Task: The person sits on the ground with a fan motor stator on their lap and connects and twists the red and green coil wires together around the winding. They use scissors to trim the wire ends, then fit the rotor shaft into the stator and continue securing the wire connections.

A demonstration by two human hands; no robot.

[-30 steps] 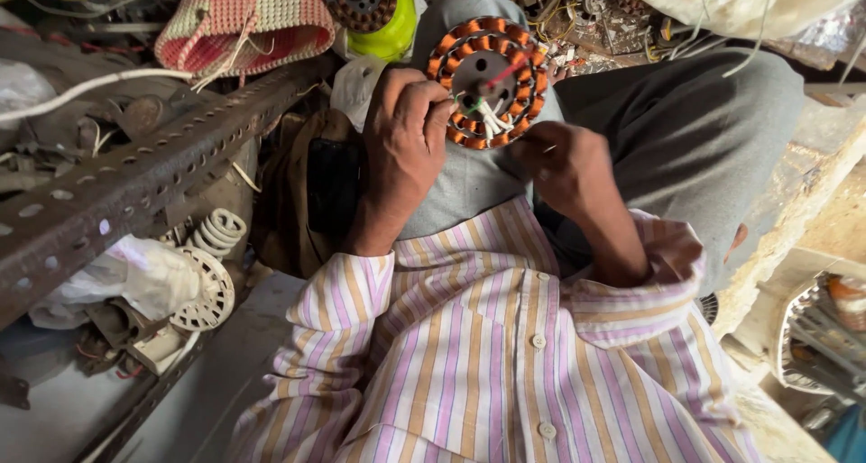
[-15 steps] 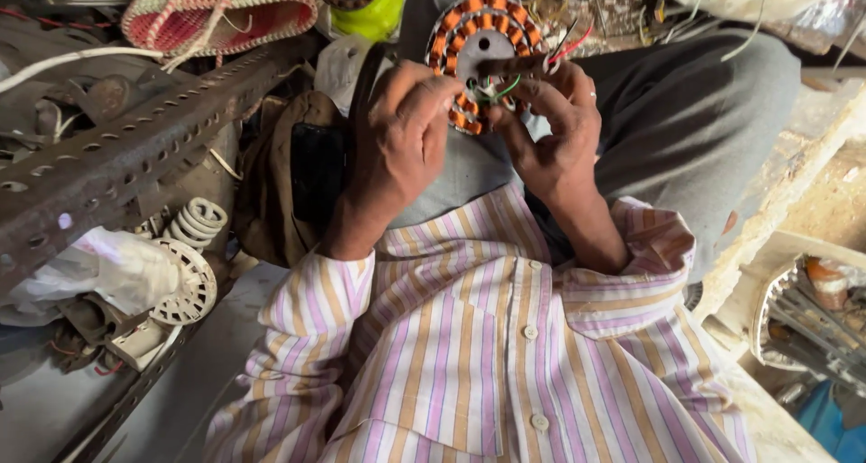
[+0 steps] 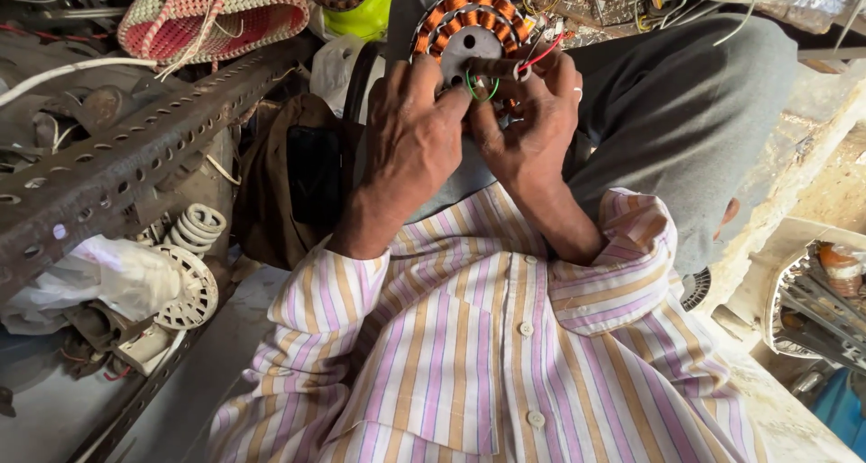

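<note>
At the far left, a long metal bar with holes (image 3: 135, 156) slants across a heap of old parts, and a woven pink and cream basket (image 3: 212, 12) sits upside down behind its top end. Under the bar lie a white round plastic part (image 3: 185, 287) and a crumpled white bag (image 3: 99, 278), left loose in the pile. Next comes a brown cloth bag (image 3: 293, 179) beside the person's leg. In the middle, the person sits with a round motor coil (image 3: 469, 26) resting on the lap of the grey trousers (image 3: 686, 111), so it stays put and both hands are free to work on it. The coil has orange windings around a grey metal middle. The left hand (image 3: 410, 134) lies over the coil's near-left edge with bent fingers and seems to steady it. The right hand (image 3: 532, 125) is closed around a short dark tube-like piece at the coil's centre, where red, green and white wires (image 3: 541, 55) come out. The two hands touch, close together over the small wires. At the far right, a white round casing (image 3: 812, 301) lies on the ground.
</note>
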